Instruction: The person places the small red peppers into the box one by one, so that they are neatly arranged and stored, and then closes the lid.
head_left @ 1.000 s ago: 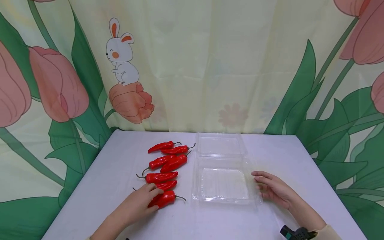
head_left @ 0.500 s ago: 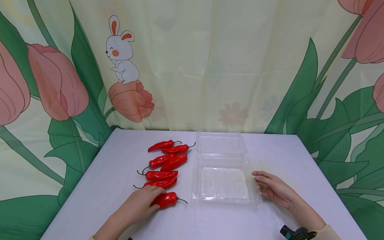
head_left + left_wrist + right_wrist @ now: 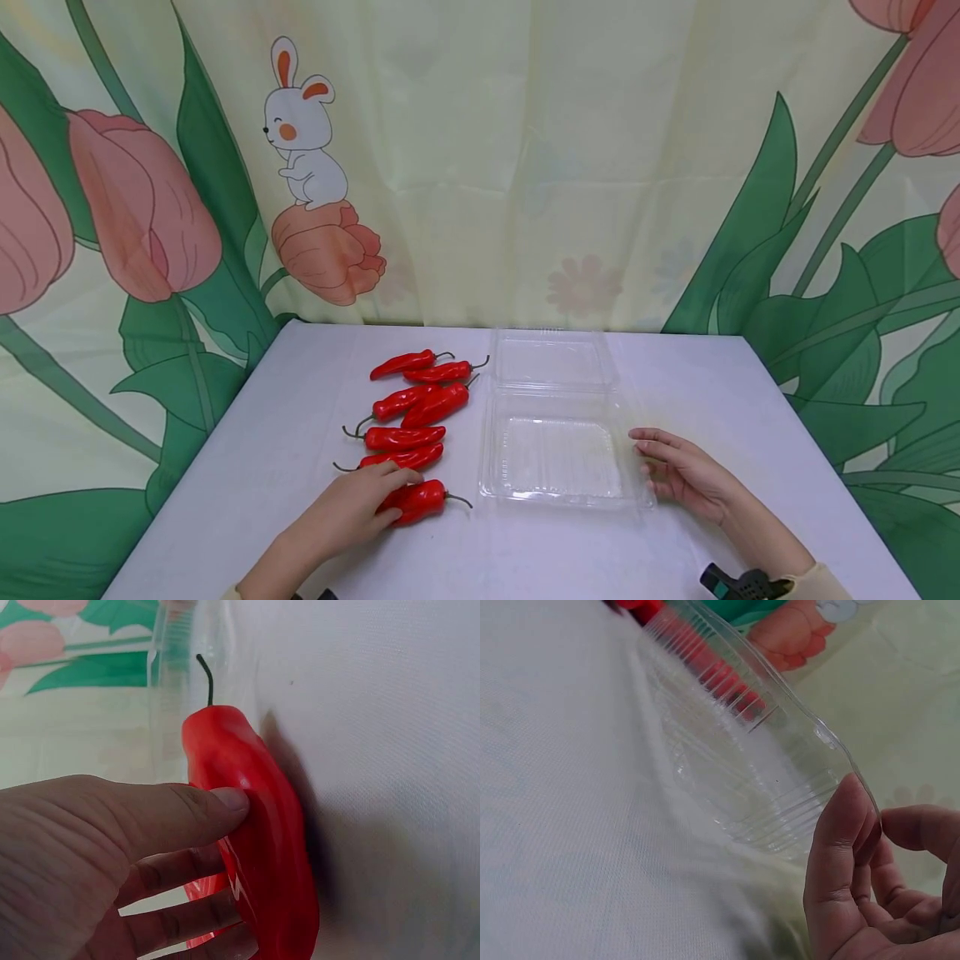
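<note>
- Clock face in the head view, centred on the clear container (image 3: 555,502): its lid (image 3: 553,362) lies folded back at twelve o'clock.
- The held pepper (image 3: 424,500) sits between eight and nine o'clock, well apart from the container, its stem pointing to three.
- The left hand (image 3: 358,504) grips that pepper, thumb bent over the near side and fingers round the other; whether the pepper is slightly raised or rests on the table (image 3: 697,392), I cannot tell.
- The right hand (image 3: 688,477), at three o'clock, pinches the container's edge between thumb and finger, as the right wrist view shows.
- Six other red peppers (image 3: 405,438) lie between nine and ten o'clock, some touching.
- Judging progress, this looks like an early stage: the container stands open, one pepper is in hand, and all seven visible are outside it.
- Not yet done: no pepper lies inside, and the lid is unclosed.
</note>
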Tool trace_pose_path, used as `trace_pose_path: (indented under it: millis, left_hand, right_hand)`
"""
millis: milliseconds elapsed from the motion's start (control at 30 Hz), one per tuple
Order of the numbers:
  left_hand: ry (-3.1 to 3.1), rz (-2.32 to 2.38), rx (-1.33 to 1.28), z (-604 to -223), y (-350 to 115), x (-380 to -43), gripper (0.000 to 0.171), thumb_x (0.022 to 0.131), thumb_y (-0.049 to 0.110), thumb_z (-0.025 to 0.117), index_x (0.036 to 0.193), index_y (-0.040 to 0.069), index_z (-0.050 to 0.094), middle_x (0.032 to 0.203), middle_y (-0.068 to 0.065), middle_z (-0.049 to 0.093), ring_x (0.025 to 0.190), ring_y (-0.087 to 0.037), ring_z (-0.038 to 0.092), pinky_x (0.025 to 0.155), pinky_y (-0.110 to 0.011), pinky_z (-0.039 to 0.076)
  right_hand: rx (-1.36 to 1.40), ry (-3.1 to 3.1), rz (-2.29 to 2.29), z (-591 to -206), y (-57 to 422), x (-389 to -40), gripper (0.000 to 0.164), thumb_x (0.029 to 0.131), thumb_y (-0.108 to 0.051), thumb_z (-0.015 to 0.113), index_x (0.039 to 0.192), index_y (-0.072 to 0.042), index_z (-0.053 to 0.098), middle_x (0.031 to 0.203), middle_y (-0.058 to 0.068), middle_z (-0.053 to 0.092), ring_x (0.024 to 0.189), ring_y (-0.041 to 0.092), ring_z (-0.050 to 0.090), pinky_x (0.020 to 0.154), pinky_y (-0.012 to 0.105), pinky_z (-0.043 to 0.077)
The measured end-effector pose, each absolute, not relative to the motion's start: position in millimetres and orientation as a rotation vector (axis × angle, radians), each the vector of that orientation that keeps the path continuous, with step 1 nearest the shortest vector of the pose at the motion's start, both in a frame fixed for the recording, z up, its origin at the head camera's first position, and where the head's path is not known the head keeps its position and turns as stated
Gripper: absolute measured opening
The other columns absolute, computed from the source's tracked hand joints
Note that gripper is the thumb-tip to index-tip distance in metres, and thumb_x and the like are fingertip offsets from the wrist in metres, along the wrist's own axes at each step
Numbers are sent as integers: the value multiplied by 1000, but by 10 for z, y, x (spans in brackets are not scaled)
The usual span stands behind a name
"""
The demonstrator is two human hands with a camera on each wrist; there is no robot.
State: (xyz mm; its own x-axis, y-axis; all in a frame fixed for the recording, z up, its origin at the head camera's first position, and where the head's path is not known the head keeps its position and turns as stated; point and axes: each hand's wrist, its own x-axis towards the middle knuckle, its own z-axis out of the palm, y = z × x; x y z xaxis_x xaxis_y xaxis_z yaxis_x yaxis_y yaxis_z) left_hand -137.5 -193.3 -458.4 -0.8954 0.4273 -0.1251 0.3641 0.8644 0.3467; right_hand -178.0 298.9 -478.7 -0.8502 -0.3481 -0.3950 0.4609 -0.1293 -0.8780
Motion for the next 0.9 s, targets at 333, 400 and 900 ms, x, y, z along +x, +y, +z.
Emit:
trace_pose_path:
  millis: [333,400,900]
  left_hand:
    - [2836,501,688,-4508,-1902,-1391,57,76,25,92,128,27,69,117,3,69,107,-18,66,76,-38,64]
    - [2851,496,711,-4496,-1893,-1399,56,78,24,90,129,29,69,118,4,68,107,-18,65,77,-37,64]
    - [2863,705,715,-4388,-1779,-1452,54,83,18,87,130,33,65,124,4,63,116,-18,61,81,-35,63]
  right_hand:
    - [132,1652,-1994,-4778,2990,-1796,20,108,-23,55,127,-18,61,103,-3,63,80,7,62,71,24,60]
    - [136,1658,-1989,-4779,2991,-1804,21,108,-24,55,127,-18,60,103,-3,63,80,8,62,71,24,59]
    - [122,1707,-1973,-4792,2978,-1812,18,108,-23,56,125,-20,59,102,-3,60,77,7,62,64,22,55]
